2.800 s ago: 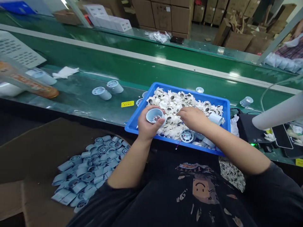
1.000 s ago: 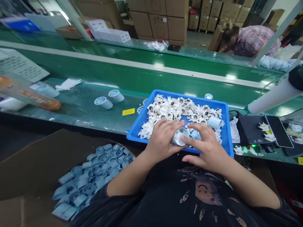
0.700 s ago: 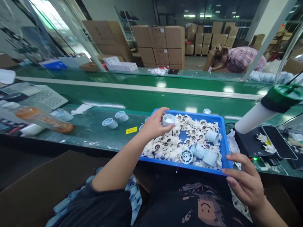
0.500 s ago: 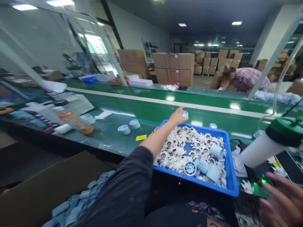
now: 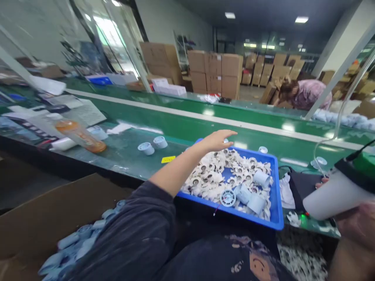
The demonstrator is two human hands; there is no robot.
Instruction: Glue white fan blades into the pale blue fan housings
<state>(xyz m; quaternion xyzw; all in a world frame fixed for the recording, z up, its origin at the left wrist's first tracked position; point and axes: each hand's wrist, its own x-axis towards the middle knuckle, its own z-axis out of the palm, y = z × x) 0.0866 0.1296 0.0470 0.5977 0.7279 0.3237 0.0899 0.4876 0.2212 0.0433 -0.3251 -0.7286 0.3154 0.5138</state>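
Note:
My left hand (image 5: 219, 140) reaches over the far edge of a blue tray (image 5: 277, 195), fingers stretched out. A small light-blue round part (image 5: 225, 141) shows just beneath it, mostly hidden. White fan impellers (image 5: 205, 177) fill much of the tray. Light-blue cylindrical housings (image 5: 256, 203) lie on them, with a round wheel-like part (image 5: 227, 198) trailing a thin wire at the near edge. On the right, my right hand (image 5: 354, 220) is wrapped around a white cylindrical bottle (image 5: 329, 194) with a black and green top; fingertips show behind it. The bottle is tilted.
Two light-blue round parts (image 5: 152, 146) and a yellow label (image 5: 168, 159) lie left of the tray. An orange drink bottle (image 5: 80, 136) lies among papers. A carton (image 5: 58, 207) of housings stands lower left. Across the green conveyor (image 5: 164, 121), a person (image 5: 312, 93) bends over.
My left hand has opened and let go of the light-blue round part beyond the tray. My right hand has moved onto the white bottle, now tilted differently. The view has shifted slightly.

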